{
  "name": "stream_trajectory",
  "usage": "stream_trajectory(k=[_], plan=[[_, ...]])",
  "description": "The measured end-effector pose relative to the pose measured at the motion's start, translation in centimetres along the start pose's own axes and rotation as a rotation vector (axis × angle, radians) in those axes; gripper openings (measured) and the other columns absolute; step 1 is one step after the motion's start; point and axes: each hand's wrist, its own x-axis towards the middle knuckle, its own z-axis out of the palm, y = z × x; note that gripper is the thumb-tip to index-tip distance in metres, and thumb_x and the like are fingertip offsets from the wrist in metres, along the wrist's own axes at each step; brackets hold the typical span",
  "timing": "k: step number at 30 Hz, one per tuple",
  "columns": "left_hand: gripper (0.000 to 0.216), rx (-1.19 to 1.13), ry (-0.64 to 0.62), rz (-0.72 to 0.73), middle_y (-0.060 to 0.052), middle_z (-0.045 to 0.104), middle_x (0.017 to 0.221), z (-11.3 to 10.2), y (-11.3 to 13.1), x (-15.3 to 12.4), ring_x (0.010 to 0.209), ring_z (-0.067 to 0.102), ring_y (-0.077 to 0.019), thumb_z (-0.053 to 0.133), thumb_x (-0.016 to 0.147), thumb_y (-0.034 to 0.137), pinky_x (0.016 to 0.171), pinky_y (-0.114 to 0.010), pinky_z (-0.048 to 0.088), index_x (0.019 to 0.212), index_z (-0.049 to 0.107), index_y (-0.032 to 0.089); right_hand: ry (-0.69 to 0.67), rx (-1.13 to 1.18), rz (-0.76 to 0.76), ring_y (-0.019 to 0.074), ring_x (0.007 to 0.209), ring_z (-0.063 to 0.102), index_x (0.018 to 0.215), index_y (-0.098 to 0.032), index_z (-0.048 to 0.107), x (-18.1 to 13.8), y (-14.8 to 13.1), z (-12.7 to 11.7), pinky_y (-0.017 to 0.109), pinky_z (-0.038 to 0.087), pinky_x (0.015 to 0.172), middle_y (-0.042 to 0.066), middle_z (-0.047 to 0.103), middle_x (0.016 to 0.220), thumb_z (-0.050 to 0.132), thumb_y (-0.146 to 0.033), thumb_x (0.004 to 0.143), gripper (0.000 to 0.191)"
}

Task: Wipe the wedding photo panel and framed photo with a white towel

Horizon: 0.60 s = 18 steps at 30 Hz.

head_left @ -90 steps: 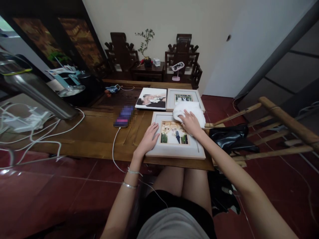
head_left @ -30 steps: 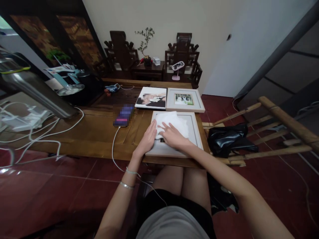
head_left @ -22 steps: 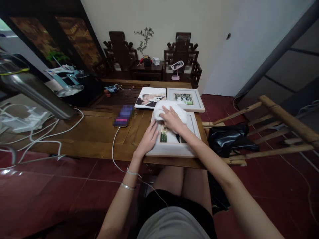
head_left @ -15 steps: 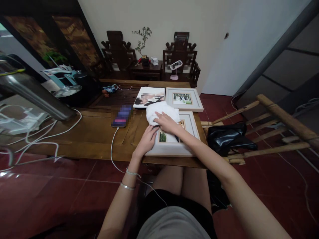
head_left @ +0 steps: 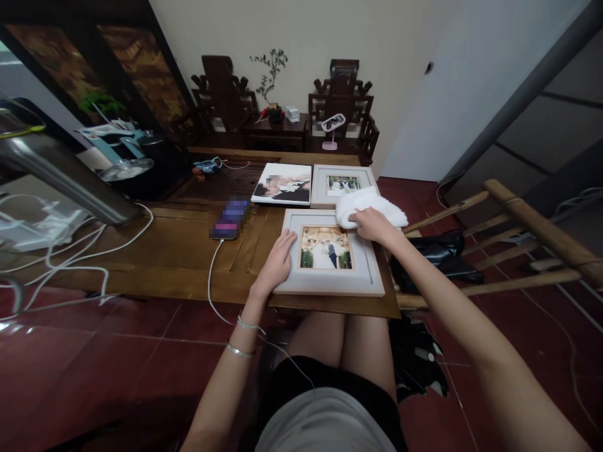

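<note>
A white picture frame (head_left: 360, 282) with a photo of a couple lies flat near the table's front edge. My left hand (head_left: 277, 257) rests on its left side, fingers stretched out and holding nothing. At its upper right corner, my right hand (head_left: 372, 224) grips a bunched white cloth (head_left: 365, 204). The cloth also covers the lower right part of a second picture frame (head_left: 320, 188) behind. Beside that one lies a photo album or panel (head_left: 282, 182) with a picture on its white front.
Left of the frames lies a phone (head_left: 230, 218) with a white charging cable. A steel flask (head_left: 70, 169), cables and a power strip (head_left: 51, 226) occupy the table's left. A bamboo chair or rack (head_left: 532, 220) holding a black bag (head_left: 447, 251) stands to the right.
My right hand has moved the cloth rightward across the frame to its upper right corner, uncovering the photo. My left hand has stayed at the frame's left side.
</note>
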Motion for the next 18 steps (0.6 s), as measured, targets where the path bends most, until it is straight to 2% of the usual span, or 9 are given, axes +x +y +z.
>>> stream_trajectory(k=[3,8,13,15,18], plan=[[0.055,-0.007,0.006,-0.008,-0.010,0.042,0.143,0.1,0.0,0.0,0.139,0.028,-0.0203,0.032,0.081,0.005,0.116,-0.045,0.023,0.134,0.044,0.014,-0.001,-0.029,0.017,0.0297,0.099,0.059,0.104,-0.011,0.064,-2.0,0.2,0.4,0.039,0.039,0.088,0.020,0.064,0.106,0.043,-0.001,0.072,0.039],[0.057,-0.005,0.006,-0.022,-0.009,0.042,0.144,0.3,-0.1,0.0,0.139,0.029,-0.0205,0.033,0.079,0.004,0.117,-0.044,0.023,0.134,0.044,0.015,0.049,0.001,-0.059,0.0360,0.126,0.040,0.105,-0.008,0.063,-8.1,-3.1,1.6,0.051,0.028,0.101,0.023,0.058,0.119,0.044,-0.005,0.072,0.038],[0.057,-0.015,0.011,-0.011,-0.012,0.042,0.143,0.4,-0.3,0.0,0.138,0.029,-0.0228,0.035,0.079,0.005,0.116,-0.047,0.023,0.134,0.044,0.012,-0.054,0.127,-0.117,0.0332,0.129,0.039,0.108,-0.010,0.062,-14.4,-5.8,0.2,0.051,0.029,0.105,0.021,0.054,0.129,0.043,-0.002,0.069,0.044],[0.056,-0.010,0.016,-0.002,-0.012,0.043,0.143,0.5,-0.5,0.0,0.138,0.030,-0.0226,0.034,0.079,0.006,0.116,-0.047,0.023,0.134,0.045,0.012,-0.087,0.153,-0.099,0.0330,0.126,0.043,0.108,-0.010,0.062,-15.2,-6.5,-0.6,0.052,0.032,0.103,0.021,0.056,0.126,0.043,-0.002,0.070,0.044],[0.052,-0.001,0.011,0.006,-0.013,0.044,0.142,0.6,-0.9,0.1,0.138,0.030,-0.0219,0.033,0.082,0.009,0.116,-0.046,0.023,0.133,0.046,0.010,-0.077,0.173,-0.091,0.0337,0.122,0.046,0.106,-0.010,0.064,-14.3,-8.0,-0.9,0.053,0.032,0.102,0.020,0.060,0.120,0.042,-0.003,0.072,0.041]])
